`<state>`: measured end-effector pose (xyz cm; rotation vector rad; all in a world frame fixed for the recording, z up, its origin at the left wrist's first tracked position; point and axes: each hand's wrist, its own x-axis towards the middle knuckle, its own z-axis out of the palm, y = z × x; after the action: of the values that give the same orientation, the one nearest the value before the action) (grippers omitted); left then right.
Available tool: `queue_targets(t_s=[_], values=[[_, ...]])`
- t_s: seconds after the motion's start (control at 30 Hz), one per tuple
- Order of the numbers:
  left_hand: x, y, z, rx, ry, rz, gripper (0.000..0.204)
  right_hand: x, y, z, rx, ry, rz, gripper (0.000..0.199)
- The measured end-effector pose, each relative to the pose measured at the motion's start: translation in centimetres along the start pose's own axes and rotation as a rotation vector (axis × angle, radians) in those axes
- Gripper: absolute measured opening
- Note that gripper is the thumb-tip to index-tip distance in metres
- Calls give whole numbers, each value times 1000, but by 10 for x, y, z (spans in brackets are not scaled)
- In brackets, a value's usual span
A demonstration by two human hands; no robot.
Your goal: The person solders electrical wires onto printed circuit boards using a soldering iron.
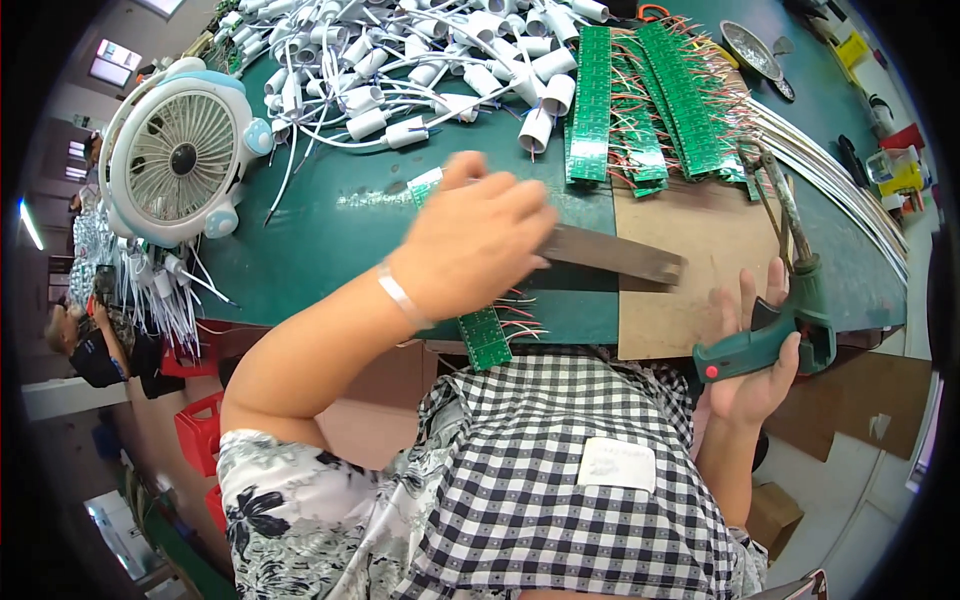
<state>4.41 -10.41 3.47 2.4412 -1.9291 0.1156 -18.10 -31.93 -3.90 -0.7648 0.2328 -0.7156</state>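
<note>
My left hand (480, 235) is closed, and a flat grey metal strip (610, 255) juts out from under its fingers toward the right, its far end blurred. Beneath that hand lies a narrow green circuit board (485, 338) with thin red and white wires, overhanging the table's near edge. The hand hides the middle of the board. My right hand (750, 385), palm up, holds a green soldering gun (760, 345) with a red button on its handle. The gun's metal front part points away from me, above the table's right side.
A heap of white lamp holders (400, 60) with cables covers the back of the green table (370, 230). Wired circuit boards (680, 100) are stacked at the back right on brown cardboard (665, 320). Long white wires (840, 165) lie farther right. A fan (180, 155) stands left; another person (95, 345) sits beyond.
</note>
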Motion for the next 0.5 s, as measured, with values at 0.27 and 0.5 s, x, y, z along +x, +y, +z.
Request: queue_targets(t_s=[0.27,0.5], values=[[-73,-13,42,-136,228,-188,46,22,25,23,0,-34,145,64],[-52,-2,52,-434,257,-301,44,22,23,9,44,-75,155,66]])
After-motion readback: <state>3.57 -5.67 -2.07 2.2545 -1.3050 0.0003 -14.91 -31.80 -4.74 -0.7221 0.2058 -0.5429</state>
